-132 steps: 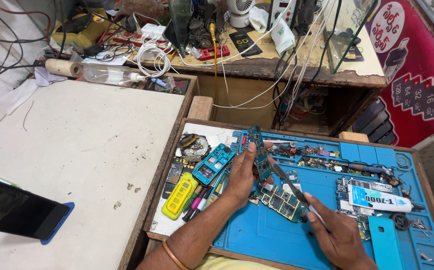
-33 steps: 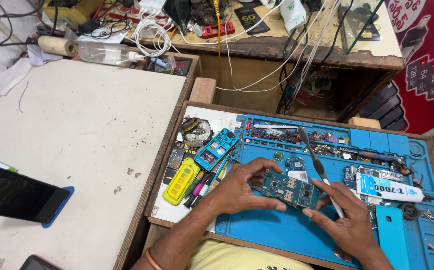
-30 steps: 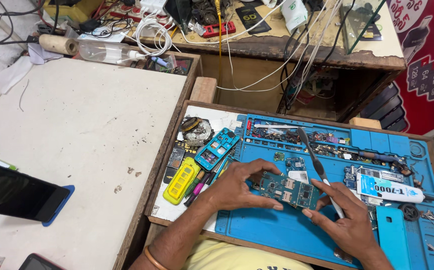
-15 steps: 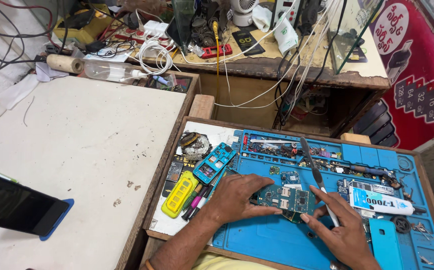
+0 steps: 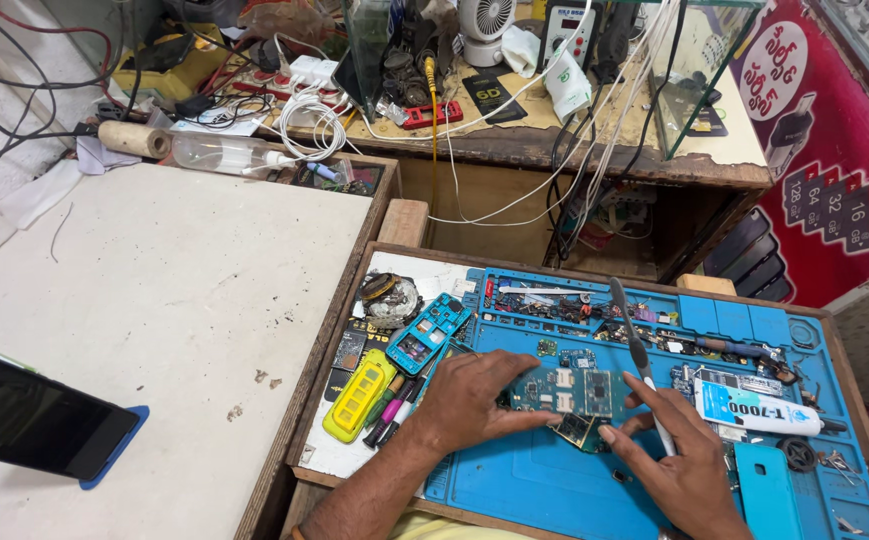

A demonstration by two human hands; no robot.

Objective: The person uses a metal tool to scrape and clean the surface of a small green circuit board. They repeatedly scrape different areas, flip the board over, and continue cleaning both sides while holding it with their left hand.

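Circuit board (image 5: 572,390), green and small, is lying on the blue mat (image 5: 514,480) near the middle of the tray, and both hands are meeting on it. Going from the left, a dark phone (image 5: 29,420) is resting on the pale worktop (image 5: 174,290), and its left end is being cut off by the frame edge. Beside the mat, a yellow phone housing (image 5: 357,397) and a turquoise frame (image 5: 426,333) are lying close to some pens, which are partly hidden under the left hand (image 5: 464,405). This hand is lying flat with fingers spread, and its fingertips are pressing the left edge of the board. A second small board is peeking out under the first one, mostly covered. The right hand (image 5: 679,470) is pinching a slim tool (image 5: 639,365) with a grey shaft; its tip is hard to make out against the small parts behind. A white tube (image 5: 759,412) is lying just right of this hand.
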